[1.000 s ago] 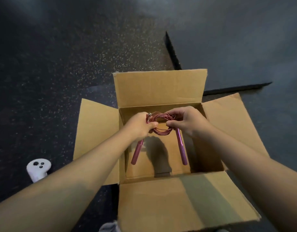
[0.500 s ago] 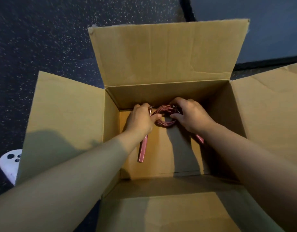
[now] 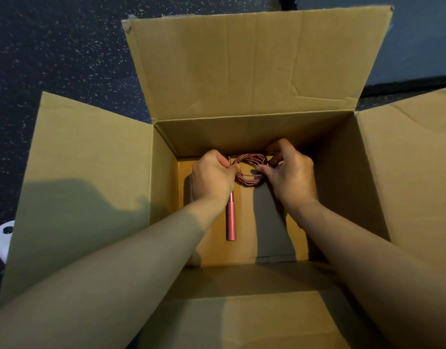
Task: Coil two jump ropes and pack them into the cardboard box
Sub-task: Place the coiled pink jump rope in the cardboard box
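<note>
Both hands reach deep into the open cardboard box (image 3: 367, 172), forearms stretched forward. The left hand (image 3: 213, 178) curls round the pink jump rope (image 3: 249, 172) at its left side, the right hand (image 3: 291, 176) pinches the right side. The thin cord forms a tight round coil near the far wall; one smooth pink handle (image 3: 231, 219) lies on the box floor

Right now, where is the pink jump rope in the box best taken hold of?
Judging from its pose, take the coil from above, at its two opposite sides, where the left hand and the right hand pinch it. That probably keeps the loops together; the handle lies flat on the cardboard box floor and would trail.
</note>
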